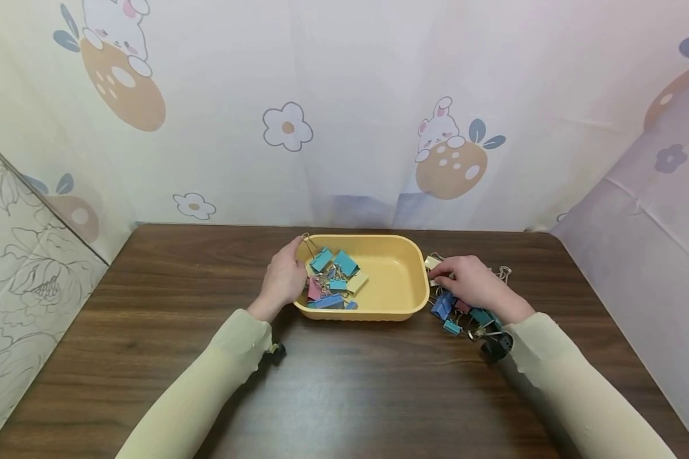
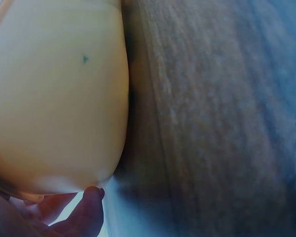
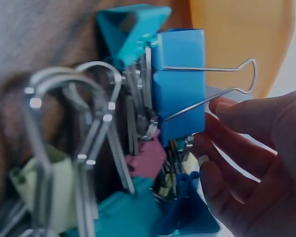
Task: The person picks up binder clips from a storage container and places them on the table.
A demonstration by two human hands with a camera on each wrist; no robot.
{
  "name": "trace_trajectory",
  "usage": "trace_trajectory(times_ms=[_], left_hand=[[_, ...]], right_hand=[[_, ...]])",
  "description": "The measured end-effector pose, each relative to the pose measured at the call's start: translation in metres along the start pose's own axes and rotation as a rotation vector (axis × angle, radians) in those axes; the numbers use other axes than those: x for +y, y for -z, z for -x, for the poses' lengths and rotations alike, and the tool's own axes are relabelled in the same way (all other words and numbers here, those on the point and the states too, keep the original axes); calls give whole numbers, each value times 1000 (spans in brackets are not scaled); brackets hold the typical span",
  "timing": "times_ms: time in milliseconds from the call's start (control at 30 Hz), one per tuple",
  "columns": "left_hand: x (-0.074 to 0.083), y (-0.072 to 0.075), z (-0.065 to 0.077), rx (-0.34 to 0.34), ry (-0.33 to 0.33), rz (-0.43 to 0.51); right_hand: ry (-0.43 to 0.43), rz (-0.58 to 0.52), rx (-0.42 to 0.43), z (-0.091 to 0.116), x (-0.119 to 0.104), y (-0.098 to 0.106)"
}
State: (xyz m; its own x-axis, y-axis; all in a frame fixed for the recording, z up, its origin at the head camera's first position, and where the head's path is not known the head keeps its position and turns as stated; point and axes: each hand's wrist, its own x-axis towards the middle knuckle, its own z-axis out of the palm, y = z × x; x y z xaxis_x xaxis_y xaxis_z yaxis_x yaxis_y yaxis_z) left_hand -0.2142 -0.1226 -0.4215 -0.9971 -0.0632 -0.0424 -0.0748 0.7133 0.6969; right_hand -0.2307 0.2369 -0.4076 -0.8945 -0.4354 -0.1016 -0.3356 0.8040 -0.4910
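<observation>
A yellow plastic tray [image 1: 393,280] stands on the table with several binder clips [image 1: 333,280] in teal, blue, pink and yellow at its left end. My left hand [image 1: 283,277] grips that end by the rim; in the left wrist view its fingers [image 2: 91,210] touch the tray's outer wall [image 2: 59,108]. Just right of the tray, my right hand [image 1: 471,280] reaches down with bent fingers into a loose pile of binder clips. The right wrist view has its thumb and fingers beside a blue binder clip [image 3: 180,89]; the fingertips are partly hidden, so a hold cannot be confirmed.
Part of the clip pile lies beneath my right wrist, including a teal binder clip [image 1: 452,327] at its front. The brown wooden table [image 1: 344,389] extends toward me. A printed curtain [image 1: 356,115] hangs along the table's back edge.
</observation>
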Motion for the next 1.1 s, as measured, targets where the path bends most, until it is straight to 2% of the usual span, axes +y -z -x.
trace_trajectory(times_ms=[100,233,367,467,767,967,1100], left_hand=[[1,0,0,5,-6,-2],[1,-1,-1,7,-8,-2],[1,-1,0,6,-4,-1],[1,-2,0,8,-3,-1],[-1,2,2,-7,-25,-45],[-7,11,2,-19,-34,-91],[-12,16,2,-10,-34,-106]], right_hand=[[48,50,72,0,-2,2],[55,-6,120,0,-9,0],[28,-91,123,-2,-20,-4],[26,-61,154,-7,-27,-9],[-69,-4,167,-13,-41,-23],[-43,65,209,-16,-54,-26],[-56,20,205,-22,-64,-30]])
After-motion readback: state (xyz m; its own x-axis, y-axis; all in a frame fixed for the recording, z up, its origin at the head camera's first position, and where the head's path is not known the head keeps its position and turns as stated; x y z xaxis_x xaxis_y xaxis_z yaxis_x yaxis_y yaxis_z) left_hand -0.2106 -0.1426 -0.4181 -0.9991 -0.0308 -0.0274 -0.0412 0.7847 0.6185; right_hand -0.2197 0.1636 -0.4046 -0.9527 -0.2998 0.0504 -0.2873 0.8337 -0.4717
